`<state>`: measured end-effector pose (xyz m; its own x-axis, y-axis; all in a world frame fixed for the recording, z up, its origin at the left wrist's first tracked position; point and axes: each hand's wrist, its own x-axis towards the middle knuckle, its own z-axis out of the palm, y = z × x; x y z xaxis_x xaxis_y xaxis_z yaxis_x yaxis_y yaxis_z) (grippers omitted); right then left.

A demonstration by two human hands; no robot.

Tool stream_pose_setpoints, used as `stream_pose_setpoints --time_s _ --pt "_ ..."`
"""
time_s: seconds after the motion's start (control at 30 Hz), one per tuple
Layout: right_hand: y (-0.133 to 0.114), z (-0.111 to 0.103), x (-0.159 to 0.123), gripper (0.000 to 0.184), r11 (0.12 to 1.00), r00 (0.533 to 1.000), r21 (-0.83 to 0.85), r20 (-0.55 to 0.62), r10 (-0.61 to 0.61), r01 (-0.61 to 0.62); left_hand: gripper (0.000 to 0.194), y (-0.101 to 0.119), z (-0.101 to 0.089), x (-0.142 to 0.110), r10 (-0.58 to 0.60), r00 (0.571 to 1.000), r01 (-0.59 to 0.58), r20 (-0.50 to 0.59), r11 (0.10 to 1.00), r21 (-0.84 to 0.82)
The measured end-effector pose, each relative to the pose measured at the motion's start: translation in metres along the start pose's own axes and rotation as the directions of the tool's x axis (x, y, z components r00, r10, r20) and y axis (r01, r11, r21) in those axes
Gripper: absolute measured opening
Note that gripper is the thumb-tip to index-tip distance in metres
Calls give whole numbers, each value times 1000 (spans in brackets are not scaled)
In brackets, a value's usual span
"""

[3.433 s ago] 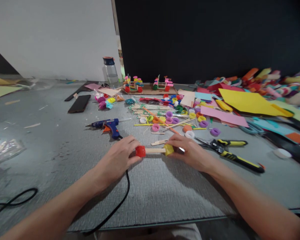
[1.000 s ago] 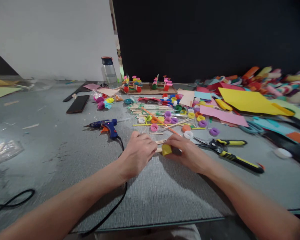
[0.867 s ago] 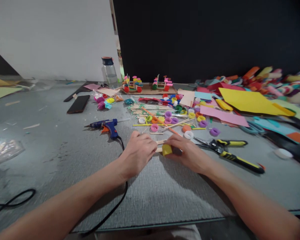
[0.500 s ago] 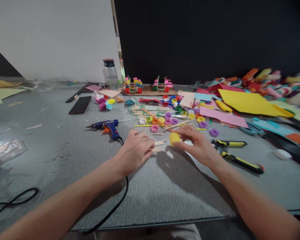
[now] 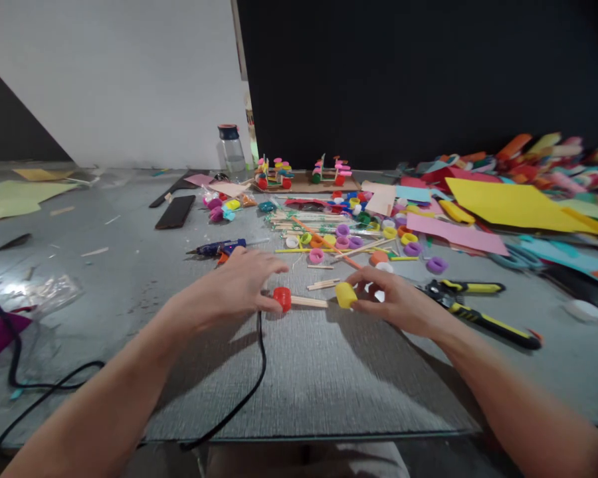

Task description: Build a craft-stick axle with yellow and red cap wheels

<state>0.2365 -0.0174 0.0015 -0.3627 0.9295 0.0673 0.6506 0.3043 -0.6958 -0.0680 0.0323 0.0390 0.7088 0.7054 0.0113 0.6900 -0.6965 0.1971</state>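
My left hand (image 5: 234, 282) hovers over the table with its fingers apart. Its thumb tip is at the left edge of a red bottle cap (image 5: 282, 299), while the fingers stay raised above it. Thin wooden sticks (image 5: 309, 302) lie just to the right of the red cap, and more short sticks (image 5: 323, 284) lie behind them. Between thumb and index finger, my right hand (image 5: 398, 302) grips a yellow bottle cap (image 5: 345, 295). Something white shows partly behind the fingers of that hand.
A blue glue gun (image 5: 219, 248) lies partly hidden behind my left hand, its black cord (image 5: 263, 358) running to the front edge. Pliers with yellow-black handles (image 5: 493, 328) lie at right. Loose caps, sticks, coloured paper (image 5: 518, 202), a phone (image 5: 176, 212) and a bottle (image 5: 232, 149) stand farther back.
My left hand has drawn back to the left and its fingers have spread, so the red cap is now visible. My right hand still holds the yellow cap. The view has shifted slightly left.
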Motion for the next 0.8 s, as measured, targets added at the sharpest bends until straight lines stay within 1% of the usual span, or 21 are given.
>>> stream_pose_setpoints --time_s 0.07,0.13,0.17,0.2,0.27,0.3,0.33,0.4,0.43,0.5,0.63,0.8 --pt "3 -4 -1 15 994 1000 -109 14 10 -8 54 -8 -1 -4 -27 1000 26 14 1000 9" --pt "7 -5 -2 14 989 1000 -146 11 21 -19 47 -6 3 -3 -3 1000 3 29 1000 20" --pt "9 -5 -3 19 986 1000 -165 2 28 -27 42 -2 7 -1 30 999 -31 28 999 27" --pt "10 -4 -3 28 982 999 -185 -10 33 -34 37 3 10 1 69 997 -70 16 997 40" --pt "11 -2 -4 47 976 999 -217 -24 24 -29 33 16 17 7 87 996 -88 16 995 53" --pt "11 -1 -4 48 975 1000 -223 -21 7 -11 32 22 21 9 84 996 -85 14 994 65" --pt "10 0 -3 43 975 1000 -223 -13 -14 11 28 28 23 12 79 997 -80 16 994 76" --pt "8 3 -2 23 977 999 -207 2 -47 46 21 35 29 15 74 997 -76 26 993 92" --pt "7 5 -1 17 979 999 -195 1 -53 52 17 38 31 17 71 997 -74 28 993 97" --pt "5 8 0 16 985 999 -169 -13 -47 44 12 40 36 18 67 998 -69 23 992 103" --pt "2 13 -1 18 995 998 -81 -36 -59 56 8 39 42 20 61 998 -59 -18 993 101" --pt "-2 18 -1 20 997 994 16 -77 -79 81 8 40 40 16 32 996 -24 -89 996 86"
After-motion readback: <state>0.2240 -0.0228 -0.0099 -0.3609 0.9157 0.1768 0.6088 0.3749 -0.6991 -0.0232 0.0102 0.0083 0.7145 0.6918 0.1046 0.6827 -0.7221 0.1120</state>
